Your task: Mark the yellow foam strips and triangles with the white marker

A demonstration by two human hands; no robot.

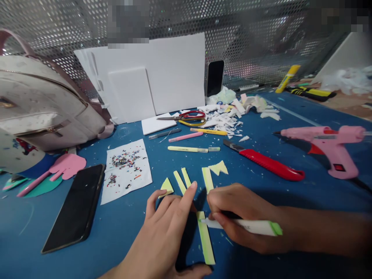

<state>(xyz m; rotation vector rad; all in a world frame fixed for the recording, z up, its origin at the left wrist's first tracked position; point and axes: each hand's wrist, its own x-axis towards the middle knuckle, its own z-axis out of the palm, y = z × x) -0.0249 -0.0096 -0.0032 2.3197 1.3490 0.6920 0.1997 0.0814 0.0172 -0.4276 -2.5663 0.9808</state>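
My right hand [241, 217] is closed around a green highlighter [255, 227]. The highlighter's tip touches the upper part of a narrow green-coloured strip [206, 244] lying on the blue table. My left hand [165, 228] is spread on the table left of that strip, its thumb by the strip's lower end. Beyond its fingers lie two thin green strips [179, 182] and a green wedge-shaped piece [167, 186]. Another green strip [207, 178] runs up from my right hand's fingertips, beside a pale yellow zigzag-edged piece [219, 168].
A red utility knife [270, 163] with exposed blade and a pink glue gun [325, 143] lie right. Scissors [186, 117], several pens and white scraps [225, 122] are behind. Left are a black phone [75, 209], a paper with colourful bits [126, 166] and a backpack [49, 100].
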